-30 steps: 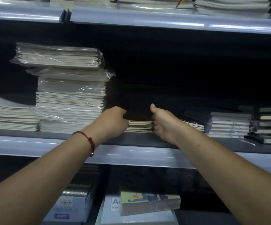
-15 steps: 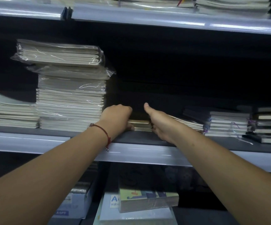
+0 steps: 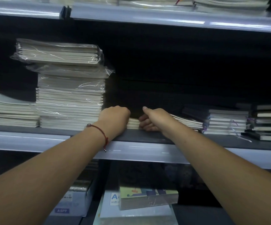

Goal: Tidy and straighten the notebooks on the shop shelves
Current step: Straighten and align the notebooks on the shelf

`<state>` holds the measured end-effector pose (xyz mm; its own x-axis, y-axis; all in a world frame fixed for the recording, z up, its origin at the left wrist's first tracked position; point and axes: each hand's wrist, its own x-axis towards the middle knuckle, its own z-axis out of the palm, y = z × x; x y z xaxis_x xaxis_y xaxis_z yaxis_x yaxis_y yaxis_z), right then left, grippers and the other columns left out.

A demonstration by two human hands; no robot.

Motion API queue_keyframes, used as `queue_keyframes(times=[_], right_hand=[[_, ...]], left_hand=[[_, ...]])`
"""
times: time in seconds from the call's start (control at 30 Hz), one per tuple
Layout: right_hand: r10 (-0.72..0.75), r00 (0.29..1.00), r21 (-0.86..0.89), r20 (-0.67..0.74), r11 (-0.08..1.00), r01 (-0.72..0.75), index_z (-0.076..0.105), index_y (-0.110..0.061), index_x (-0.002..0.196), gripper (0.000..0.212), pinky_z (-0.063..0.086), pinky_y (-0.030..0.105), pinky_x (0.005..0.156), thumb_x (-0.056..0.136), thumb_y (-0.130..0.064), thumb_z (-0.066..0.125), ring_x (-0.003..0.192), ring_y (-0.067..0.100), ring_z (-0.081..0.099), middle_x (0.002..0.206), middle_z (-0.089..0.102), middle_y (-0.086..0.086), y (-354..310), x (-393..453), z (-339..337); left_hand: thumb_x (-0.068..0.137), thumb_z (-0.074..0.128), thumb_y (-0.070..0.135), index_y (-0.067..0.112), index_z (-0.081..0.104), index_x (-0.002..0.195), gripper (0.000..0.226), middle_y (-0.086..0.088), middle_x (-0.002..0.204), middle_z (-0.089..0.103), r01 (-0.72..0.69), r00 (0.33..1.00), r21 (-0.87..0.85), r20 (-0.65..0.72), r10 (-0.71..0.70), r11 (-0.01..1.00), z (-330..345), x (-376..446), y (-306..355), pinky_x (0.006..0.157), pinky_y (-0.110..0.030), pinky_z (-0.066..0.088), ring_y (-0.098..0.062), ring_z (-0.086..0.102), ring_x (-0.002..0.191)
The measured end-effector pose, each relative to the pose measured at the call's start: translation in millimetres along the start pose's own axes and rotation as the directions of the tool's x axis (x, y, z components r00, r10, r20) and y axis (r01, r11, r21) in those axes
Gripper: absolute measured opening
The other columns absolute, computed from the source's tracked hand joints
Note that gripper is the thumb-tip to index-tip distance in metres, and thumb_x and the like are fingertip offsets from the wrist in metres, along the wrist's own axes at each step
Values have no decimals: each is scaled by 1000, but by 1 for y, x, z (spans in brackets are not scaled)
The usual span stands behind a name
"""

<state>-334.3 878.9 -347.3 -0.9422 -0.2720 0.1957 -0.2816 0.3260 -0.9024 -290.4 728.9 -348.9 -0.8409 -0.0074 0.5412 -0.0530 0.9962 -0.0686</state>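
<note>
A low pile of thin pale notebooks lies on the middle shelf, its right part fanning out behind my right wrist. My left hand, with a red cord on the wrist, grips the pile's left end with curled fingers. Holding the pile's front, my right hand has its fingers curled under and its thumb raised over the top. Only a narrow strip of the pile's edge shows between the two hands.
A tall stack of plastic-wrapped notebooks stands just left of my left hand, with a lower pile further left. Dark-covered notebooks and black books sit at the right. Boxes and a colourful pack lie on the lower shelf.
Both hands have drawn closer together on the low pile, and less of its edge shows between them. The camera has shifted slightly.
</note>
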Motion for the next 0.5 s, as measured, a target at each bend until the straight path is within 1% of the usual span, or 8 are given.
queue_keyframes(times=[0.1,0.17,0.23,0.3,0.33,0.37,0.43,0.5], right_hand=[[-25,999,-44,26,999,27,69,-8,92,47,58,30,80,102,-47,46,83,21,70,94,74,15,0,-5,-2],[-48,999,-79,7,996,49,71,-9,92,45,57,31,81,102,-46,47,84,20,69,92,74,11,3,-7,-7],[-72,997,-157,-17,985,68,72,-6,94,40,55,36,82,101,-39,51,81,24,65,86,72,9,6,-10,-10],[-142,989,-380,-29,917,120,73,-8,93,31,50,36,77,97,-33,56,84,27,63,88,71,8,7,-11,-11],[-169,985,-500,-22,855,136,74,-12,94,26,47,32,74,95,-32,57,88,25,63,93,71,6,6,-14,-9],[-185,983,-575,-18,806,141,74,-16,97,22,44,30,73,94,-30,58,92,23,62,97,70,3,5,-16,-7],[-202,979,-619,-19,772,147,74,-20,99,19,43,29,72,93,-28,58,94,19,61,100,69,-1,4,-19,-4],[-217,976,-639,-19,753,155,72,-23,97,17,46,31,72,92,-31,58,90,17,62,97,69,-3,4,-23,-1]], left_hand=[[91,57,17,22,65,99,12,-6,108,68,-1,1000,24,3,1,1000,1,1,0,76,-34,44,-30,64,102],[92,56,18,24,61,94,9,-5,106,67,-16,1000,52,3,16,999,2,-1,-1,73,-33,42,-29,64,99],[91,55,19,26,55,88,7,-3,102,67,-36,999,73,8,36,997,2,-3,-3,72,-32,42,-28,64,95],[91,53,21,25,55,91,4,-3,101,67,-60,998,84,16,58,995,1,-3,-2,71,-32,42,-28,64,94],[92,52,22,25,55,93,4,-3,101,67,-69,997,92,26,67,993,1,-3,-2,71,-33,41,-28,64,94],[93,52,23,24,55,95,4,-3,101,67,-78,996,99,39,74,992,1,-4,-3,70,-33,41,-28,64,94],[94,51,24,24,55,96,5,-3,101,68,-98,994,105,59,93,990,2,-4,-5,70,-34,42,-28,64,93],[94,52,26,23,59,99,9,-3,101,68,-109,992,49,69,105,993,-1,-7,-6,73,-34,45,-27,64,95]])
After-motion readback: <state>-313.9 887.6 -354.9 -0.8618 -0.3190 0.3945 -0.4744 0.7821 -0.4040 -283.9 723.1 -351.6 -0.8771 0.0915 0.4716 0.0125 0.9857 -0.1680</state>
